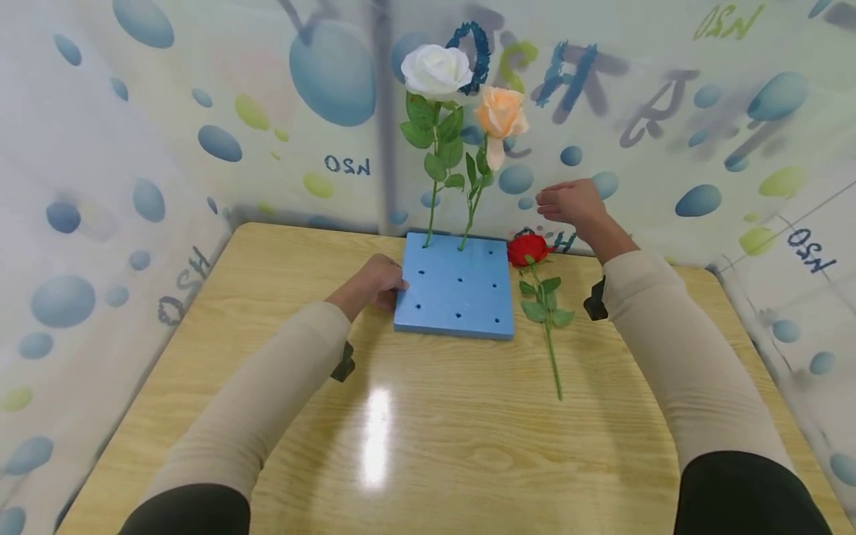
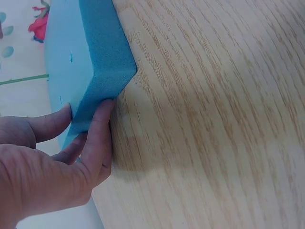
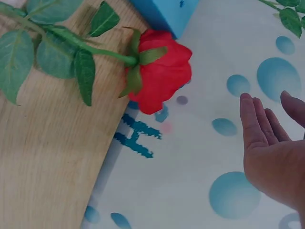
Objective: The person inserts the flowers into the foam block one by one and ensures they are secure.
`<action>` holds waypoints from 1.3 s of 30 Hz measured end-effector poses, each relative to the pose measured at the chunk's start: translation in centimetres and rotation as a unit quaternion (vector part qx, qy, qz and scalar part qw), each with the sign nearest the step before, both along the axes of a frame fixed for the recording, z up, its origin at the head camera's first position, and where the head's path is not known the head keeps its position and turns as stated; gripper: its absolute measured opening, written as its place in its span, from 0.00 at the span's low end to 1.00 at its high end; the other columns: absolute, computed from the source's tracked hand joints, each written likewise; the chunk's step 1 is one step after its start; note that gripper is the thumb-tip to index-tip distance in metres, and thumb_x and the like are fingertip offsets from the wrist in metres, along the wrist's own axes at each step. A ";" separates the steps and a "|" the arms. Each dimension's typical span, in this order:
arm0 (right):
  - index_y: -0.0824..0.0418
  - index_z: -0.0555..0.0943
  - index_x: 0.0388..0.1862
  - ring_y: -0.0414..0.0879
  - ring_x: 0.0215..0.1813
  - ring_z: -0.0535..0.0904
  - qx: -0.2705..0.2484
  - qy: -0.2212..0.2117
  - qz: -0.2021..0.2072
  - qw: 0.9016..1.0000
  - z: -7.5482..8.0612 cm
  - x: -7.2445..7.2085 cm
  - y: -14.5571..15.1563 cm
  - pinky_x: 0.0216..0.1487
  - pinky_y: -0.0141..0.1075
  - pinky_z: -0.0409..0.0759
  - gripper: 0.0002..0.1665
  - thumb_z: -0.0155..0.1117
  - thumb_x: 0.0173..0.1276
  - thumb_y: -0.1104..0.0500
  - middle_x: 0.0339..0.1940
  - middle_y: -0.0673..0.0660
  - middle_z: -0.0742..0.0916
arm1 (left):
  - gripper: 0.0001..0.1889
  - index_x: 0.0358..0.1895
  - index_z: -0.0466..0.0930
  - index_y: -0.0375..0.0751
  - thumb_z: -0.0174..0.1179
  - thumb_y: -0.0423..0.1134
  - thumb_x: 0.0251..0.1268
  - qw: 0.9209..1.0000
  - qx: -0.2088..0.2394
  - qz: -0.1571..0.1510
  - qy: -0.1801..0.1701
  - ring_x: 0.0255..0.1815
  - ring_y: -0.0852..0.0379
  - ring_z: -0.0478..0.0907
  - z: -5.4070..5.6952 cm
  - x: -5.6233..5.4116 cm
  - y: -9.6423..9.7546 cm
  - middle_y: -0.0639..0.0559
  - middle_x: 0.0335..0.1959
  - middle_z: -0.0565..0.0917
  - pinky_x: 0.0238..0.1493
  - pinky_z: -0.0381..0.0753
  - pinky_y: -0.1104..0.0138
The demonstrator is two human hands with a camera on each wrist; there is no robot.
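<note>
My left hand [image 1: 380, 281] grips the left edge of a blue foam block [image 1: 461, 297] with several small holes in its top. In the left wrist view the thumb lies on the block's top face and the fingers [image 2: 97, 138] press its side. A white rose [image 1: 436, 72] and a peach rose [image 1: 501, 113] stand upright in holes along the block's back edge. A red rose [image 1: 528, 250] lies on the table to the right of the block, its stem toward me. My right hand [image 1: 570, 202] is raised behind and right of the red rose, fingers extended, holding nothing.
The wooden table [image 1: 428, 446] meets a patterned backdrop [image 1: 267, 171] just behind the block. Printed side walls [image 1: 93, 245] stand at left and right. A small dark device [image 1: 344, 364] is strapped at the left wrist, another [image 1: 595, 301] at the right.
</note>
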State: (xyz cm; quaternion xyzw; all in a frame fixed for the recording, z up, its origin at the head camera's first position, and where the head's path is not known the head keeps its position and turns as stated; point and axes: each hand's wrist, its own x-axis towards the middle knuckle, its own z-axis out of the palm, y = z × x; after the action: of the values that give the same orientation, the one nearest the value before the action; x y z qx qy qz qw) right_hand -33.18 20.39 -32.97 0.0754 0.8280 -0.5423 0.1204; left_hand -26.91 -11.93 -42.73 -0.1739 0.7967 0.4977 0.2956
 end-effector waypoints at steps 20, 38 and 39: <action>0.72 0.71 0.65 0.51 0.59 0.81 0.016 -0.026 -0.018 0.999 -4.4 1.1 3.5 0.64 0.43 0.75 0.29 0.60 0.72 0.55 0.65 0.66 0.76 | 0.27 0.71 0.62 0.37 0.54 0.28 0.70 1.000 -0.005 0.000 -0.003 0.56 0.43 0.78 0.3 0.1 0.0 0.38 0.58 0.76 0.45 0.86 0.56; 0.76 0.70 0.62 0.47 0.45 0.87 0.024 -0.092 0.015 0.995 -7.1 2.2 5.1 0.56 0.42 0.81 0.31 0.63 0.69 0.55 0.44 0.58 0.87 | 0.26 0.70 0.63 0.36 0.54 0.29 0.70 1.000 0.000 0.005 0.004 0.57 0.43 0.77 0.0 0.1 0.0 0.38 0.59 0.75 0.49 0.85 0.55; 0.76 0.70 0.62 0.47 0.44 0.87 0.025 -0.096 0.017 0.995 -7.2 2.2 5.1 0.56 0.42 0.81 0.31 0.64 0.69 0.55 0.44 0.59 0.88 | 0.26 0.70 0.63 0.36 0.54 0.28 0.70 1.000 0.001 0.005 0.004 0.57 0.43 0.77 0.0 0.1 0.0 0.38 0.59 0.75 0.49 0.85 0.55</action>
State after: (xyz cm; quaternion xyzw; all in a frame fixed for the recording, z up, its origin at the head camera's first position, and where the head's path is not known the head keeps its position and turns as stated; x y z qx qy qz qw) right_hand -30.95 25.49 -40.13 0.1164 0.8273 -0.5092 0.2066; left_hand -26.80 -11.96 -42.70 -0.1756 0.7966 0.5002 0.2904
